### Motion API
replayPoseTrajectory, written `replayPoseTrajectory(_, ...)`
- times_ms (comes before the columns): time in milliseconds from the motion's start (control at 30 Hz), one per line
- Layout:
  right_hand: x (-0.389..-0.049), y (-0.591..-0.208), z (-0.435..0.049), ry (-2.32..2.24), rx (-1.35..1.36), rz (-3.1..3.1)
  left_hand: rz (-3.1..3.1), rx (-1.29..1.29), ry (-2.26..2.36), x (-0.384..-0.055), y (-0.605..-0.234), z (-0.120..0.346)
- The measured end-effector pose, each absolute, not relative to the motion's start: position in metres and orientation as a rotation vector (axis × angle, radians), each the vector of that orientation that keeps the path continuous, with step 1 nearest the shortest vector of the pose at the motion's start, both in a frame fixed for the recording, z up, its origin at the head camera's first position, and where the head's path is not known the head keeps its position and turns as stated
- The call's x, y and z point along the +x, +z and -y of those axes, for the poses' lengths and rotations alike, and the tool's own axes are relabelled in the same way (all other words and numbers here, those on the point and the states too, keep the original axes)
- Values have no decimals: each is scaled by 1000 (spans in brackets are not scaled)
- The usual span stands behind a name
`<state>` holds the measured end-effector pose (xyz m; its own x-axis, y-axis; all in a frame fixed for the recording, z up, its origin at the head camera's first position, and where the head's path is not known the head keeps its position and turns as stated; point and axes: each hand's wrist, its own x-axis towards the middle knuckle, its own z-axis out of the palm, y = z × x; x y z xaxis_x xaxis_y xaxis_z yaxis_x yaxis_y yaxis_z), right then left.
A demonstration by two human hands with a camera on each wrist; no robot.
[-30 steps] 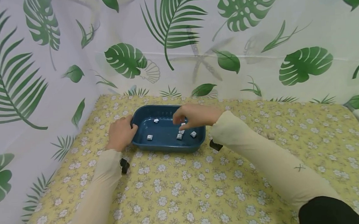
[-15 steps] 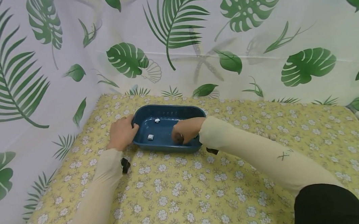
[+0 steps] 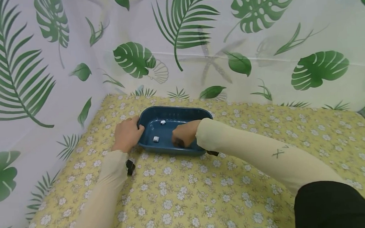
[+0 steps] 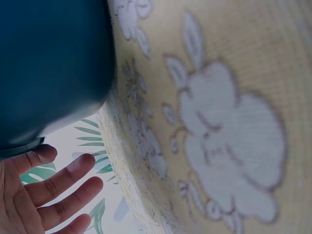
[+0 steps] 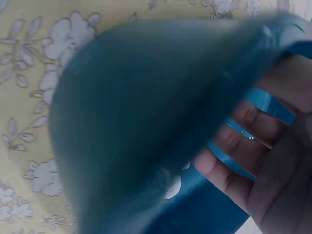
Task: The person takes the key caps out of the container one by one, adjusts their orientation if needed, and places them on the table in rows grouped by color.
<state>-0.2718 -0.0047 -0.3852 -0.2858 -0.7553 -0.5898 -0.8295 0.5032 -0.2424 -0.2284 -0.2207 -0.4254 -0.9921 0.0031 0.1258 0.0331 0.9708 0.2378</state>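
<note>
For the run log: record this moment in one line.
left hand: holds blue tray at rim | right hand: inside tray, grasp unclear | head view: two small white blocks in tray, left of right hand

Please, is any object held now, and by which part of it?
The left hand holds the blue tray by its left-end rim. Whether the right hand, inside the tray, has anything in its grip cannot be told.

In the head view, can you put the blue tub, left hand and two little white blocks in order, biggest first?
1. Blue tub
2. Left hand
3. Front white block, back white block: too alike to rank; the front one sits nearer.
</note>
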Motion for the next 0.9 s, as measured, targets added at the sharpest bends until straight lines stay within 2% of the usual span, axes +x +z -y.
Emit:
replayPoseTrajectory(567,-287,-375,53,90,-1354,-2242,2978,-70,-345,-229,-425,223)
replayPoseTrajectory(900,-293,-387,83,218,-1437,-2275,2958,-104,-335,-229,-426,225)
